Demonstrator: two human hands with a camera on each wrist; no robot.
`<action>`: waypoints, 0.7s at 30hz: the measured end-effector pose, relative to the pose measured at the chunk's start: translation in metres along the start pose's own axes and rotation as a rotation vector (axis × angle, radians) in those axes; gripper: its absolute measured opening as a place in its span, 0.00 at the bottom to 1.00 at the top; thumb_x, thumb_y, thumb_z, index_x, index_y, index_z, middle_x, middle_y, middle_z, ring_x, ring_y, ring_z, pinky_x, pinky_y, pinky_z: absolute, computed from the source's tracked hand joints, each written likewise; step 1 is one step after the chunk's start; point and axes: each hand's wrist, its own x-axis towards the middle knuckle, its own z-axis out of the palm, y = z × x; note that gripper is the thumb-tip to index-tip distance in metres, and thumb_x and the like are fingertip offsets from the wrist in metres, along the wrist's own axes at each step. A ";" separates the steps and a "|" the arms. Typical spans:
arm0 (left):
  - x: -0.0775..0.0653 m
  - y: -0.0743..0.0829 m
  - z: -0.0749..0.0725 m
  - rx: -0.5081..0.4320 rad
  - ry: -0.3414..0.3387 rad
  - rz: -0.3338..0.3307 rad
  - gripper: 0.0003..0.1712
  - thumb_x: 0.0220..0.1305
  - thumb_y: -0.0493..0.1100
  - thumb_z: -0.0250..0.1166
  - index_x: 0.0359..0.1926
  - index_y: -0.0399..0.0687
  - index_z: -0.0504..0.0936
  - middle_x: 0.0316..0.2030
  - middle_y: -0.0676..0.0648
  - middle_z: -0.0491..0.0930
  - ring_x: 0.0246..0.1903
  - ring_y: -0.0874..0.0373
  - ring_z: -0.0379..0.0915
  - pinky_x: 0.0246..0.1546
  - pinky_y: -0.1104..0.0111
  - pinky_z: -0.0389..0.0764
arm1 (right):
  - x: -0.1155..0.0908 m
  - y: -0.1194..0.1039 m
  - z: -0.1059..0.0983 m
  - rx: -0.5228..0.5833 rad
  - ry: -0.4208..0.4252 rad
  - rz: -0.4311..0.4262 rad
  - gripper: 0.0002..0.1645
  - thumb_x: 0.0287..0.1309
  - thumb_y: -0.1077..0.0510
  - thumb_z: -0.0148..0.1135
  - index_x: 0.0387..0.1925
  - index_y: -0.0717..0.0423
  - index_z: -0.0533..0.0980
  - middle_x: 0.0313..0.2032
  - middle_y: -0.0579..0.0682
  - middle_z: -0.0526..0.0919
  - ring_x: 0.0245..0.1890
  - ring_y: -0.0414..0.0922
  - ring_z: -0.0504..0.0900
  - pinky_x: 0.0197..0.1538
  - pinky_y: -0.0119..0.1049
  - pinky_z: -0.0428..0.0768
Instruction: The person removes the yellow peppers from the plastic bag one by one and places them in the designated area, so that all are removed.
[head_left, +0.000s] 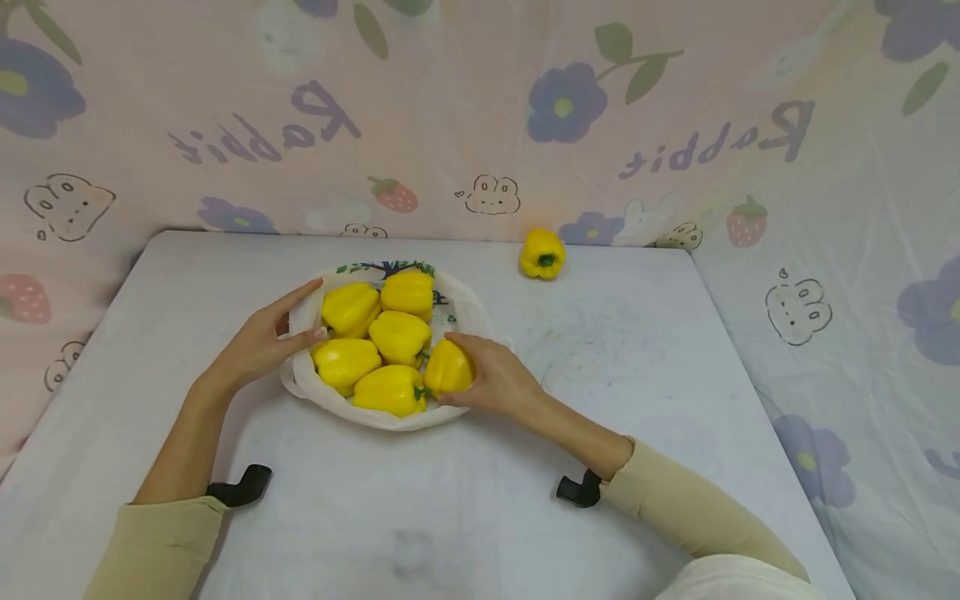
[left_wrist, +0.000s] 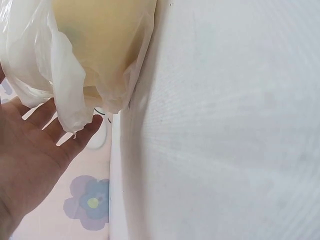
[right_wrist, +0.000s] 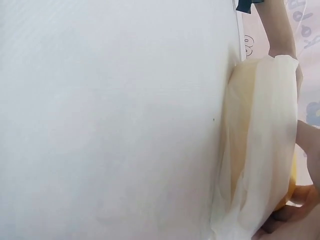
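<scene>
A white plastic bag (head_left: 397, 422), its mouth spread wide, stands on the table with several yellow bell peppers (head_left: 400, 337) inside. At the bag's right side, my right hand (head_left: 501, 377) grips one yellow bell pepper (head_left: 448, 368) between thumb and fingers, among the others. My left hand (head_left: 258, 340) rests against the bag's left rim, thumb and forefinger spread apart. In the left wrist view, its nearly straight fingers (left_wrist: 80, 137) touch the outside of the gathered plastic. The bag's thin wall (right_wrist: 267, 135) hides most of the held pepper in the right wrist view.
One more yellow bell pepper (head_left: 542, 254) sits at the table's back edge, right of the bag. A white cover lies over the table (head_left: 600, 350). Behind it hangs a printed cloth (head_left: 450, 108). Black mounts (head_left: 243, 486) are worn near both wrists.
</scene>
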 end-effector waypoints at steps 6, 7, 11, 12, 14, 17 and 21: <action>0.001 0.000 0.000 -0.004 -0.001 0.009 0.45 0.69 0.51 0.63 0.79 0.63 0.49 0.76 0.38 0.52 0.67 0.32 0.58 0.62 0.31 0.59 | -0.001 0.001 -0.005 0.030 -0.003 -0.034 0.53 0.45 0.46 0.80 0.71 0.53 0.66 0.67 0.51 0.72 0.65 0.46 0.72 0.69 0.41 0.68; 0.001 0.000 0.000 -0.003 0.002 0.013 0.45 0.69 0.51 0.63 0.79 0.63 0.49 0.76 0.38 0.52 0.66 0.33 0.59 0.62 0.31 0.59 | -0.001 0.001 -0.007 0.035 0.002 -0.044 0.53 0.45 0.46 0.80 0.71 0.53 0.66 0.67 0.50 0.72 0.65 0.46 0.72 0.69 0.41 0.68; 0.001 0.001 -0.001 -0.004 0.010 0.023 0.44 0.69 0.51 0.63 0.79 0.62 0.50 0.75 0.37 0.53 0.61 0.36 0.63 0.62 0.31 0.60 | -0.002 -0.001 -0.014 0.047 0.017 -0.064 0.52 0.45 0.46 0.81 0.70 0.52 0.67 0.66 0.50 0.73 0.64 0.45 0.73 0.68 0.40 0.69; 0.000 0.001 0.000 -0.005 0.010 0.026 0.44 0.69 0.51 0.63 0.79 0.62 0.50 0.75 0.36 0.53 0.60 0.37 0.63 0.62 0.31 0.60 | -0.002 -0.001 -0.016 0.049 0.020 -0.069 0.53 0.44 0.46 0.81 0.70 0.53 0.67 0.66 0.50 0.73 0.64 0.45 0.73 0.68 0.40 0.70; 0.000 0.001 0.000 -0.006 0.009 0.031 0.44 0.69 0.51 0.63 0.79 0.60 0.50 0.75 0.36 0.53 0.60 0.37 0.63 0.62 0.32 0.60 | -0.002 -0.002 -0.020 0.049 0.020 -0.074 0.53 0.44 0.47 0.81 0.71 0.53 0.66 0.66 0.50 0.73 0.63 0.45 0.74 0.67 0.40 0.70; -0.001 0.001 0.000 -0.001 0.014 0.035 0.44 0.70 0.52 0.62 0.79 0.59 0.51 0.75 0.35 0.53 0.60 0.37 0.63 0.62 0.32 0.61 | -0.002 -0.003 -0.027 0.054 0.030 -0.088 0.53 0.44 0.48 0.81 0.70 0.53 0.66 0.65 0.49 0.74 0.61 0.44 0.75 0.66 0.39 0.72; 0.000 0.002 0.000 0.014 0.019 0.022 0.44 0.69 0.53 0.62 0.79 0.61 0.50 0.74 0.35 0.55 0.54 0.40 0.65 0.61 0.34 0.64 | 0.001 -0.002 -0.036 0.060 0.052 -0.116 0.52 0.44 0.49 0.81 0.70 0.54 0.67 0.65 0.50 0.74 0.61 0.43 0.75 0.65 0.39 0.73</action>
